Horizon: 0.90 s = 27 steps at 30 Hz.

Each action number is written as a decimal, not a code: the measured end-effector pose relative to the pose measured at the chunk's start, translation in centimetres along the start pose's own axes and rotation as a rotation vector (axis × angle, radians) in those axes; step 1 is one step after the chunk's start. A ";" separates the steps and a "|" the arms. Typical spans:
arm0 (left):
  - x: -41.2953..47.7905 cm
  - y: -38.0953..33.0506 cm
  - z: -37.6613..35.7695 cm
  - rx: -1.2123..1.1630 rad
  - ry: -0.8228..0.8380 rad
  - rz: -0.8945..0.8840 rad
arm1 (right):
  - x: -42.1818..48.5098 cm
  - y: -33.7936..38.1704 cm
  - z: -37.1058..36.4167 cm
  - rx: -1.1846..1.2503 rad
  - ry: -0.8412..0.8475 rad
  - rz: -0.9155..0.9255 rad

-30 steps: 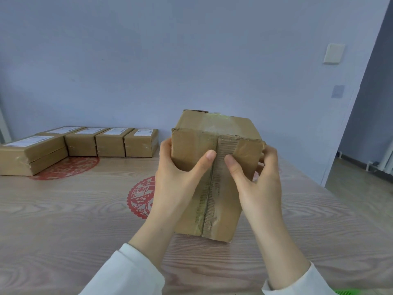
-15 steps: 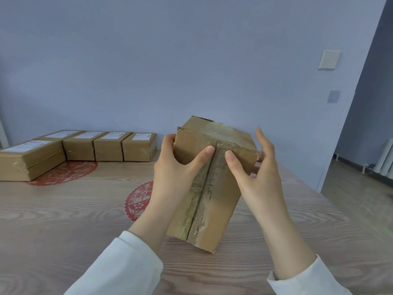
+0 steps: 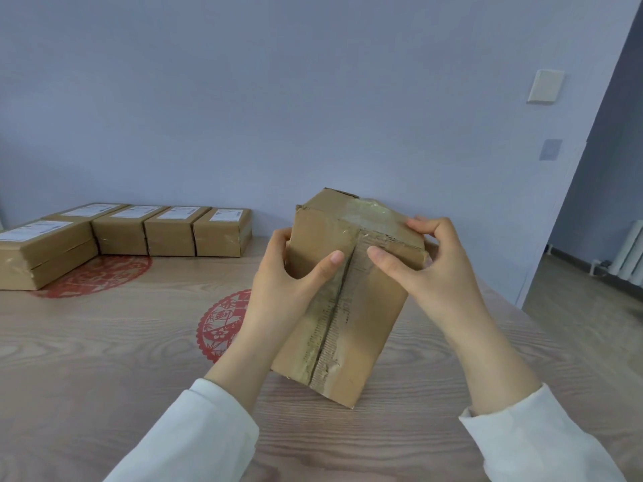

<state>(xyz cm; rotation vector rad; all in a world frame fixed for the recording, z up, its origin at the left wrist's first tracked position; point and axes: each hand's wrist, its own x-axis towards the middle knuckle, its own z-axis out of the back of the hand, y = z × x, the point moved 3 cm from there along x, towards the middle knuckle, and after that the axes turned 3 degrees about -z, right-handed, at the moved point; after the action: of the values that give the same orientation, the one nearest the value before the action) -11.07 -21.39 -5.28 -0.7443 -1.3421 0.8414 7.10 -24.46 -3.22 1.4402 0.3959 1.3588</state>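
Observation:
A worn brown cardboard box (image 3: pixel 351 328) stands tilted on the wooden table (image 3: pixel 104 349), its torn centre seam facing me and clear tape across its top. My left hand (image 3: pixel 288 287) grips its left side, thumb pressed near the seam. My right hand (image 3: pixel 428 269) holds the upper right corner, fingers curled over the top edge and thumb on the front face.
Several closed cardboard boxes with white labels (image 3: pixel 170 231) line the far left of the table by the wall. Red paper-cut decorations (image 3: pixel 222 325) lie on the tabletop. A doorway and radiator (image 3: pixel 629 255) are at the right.
The box has tilted further to the right. My right hand's fingers, which were straight behind the corner, now curl over the top edge.

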 end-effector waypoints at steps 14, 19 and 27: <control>-3.2 9.2 0.0 -0.245 0.100 0.618 | 0.9 -5.0 2.2 0.352 -0.474 -0.320; -0.1 8.7 -0.2 -0.193 0.005 0.475 | 2.7 -7.0 2.2 0.463 -0.472 -0.521; 5.6 12.6 -0.2 -0.069 -0.077 0.404 | 7.3 -12.9 -0.5 0.423 -0.381 -0.620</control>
<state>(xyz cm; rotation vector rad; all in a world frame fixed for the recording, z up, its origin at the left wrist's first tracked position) -11.76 -10.07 -13.15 -1.0677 -1.3132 1.1551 14.03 -13.46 -10.32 1.6849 0.8278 0.5037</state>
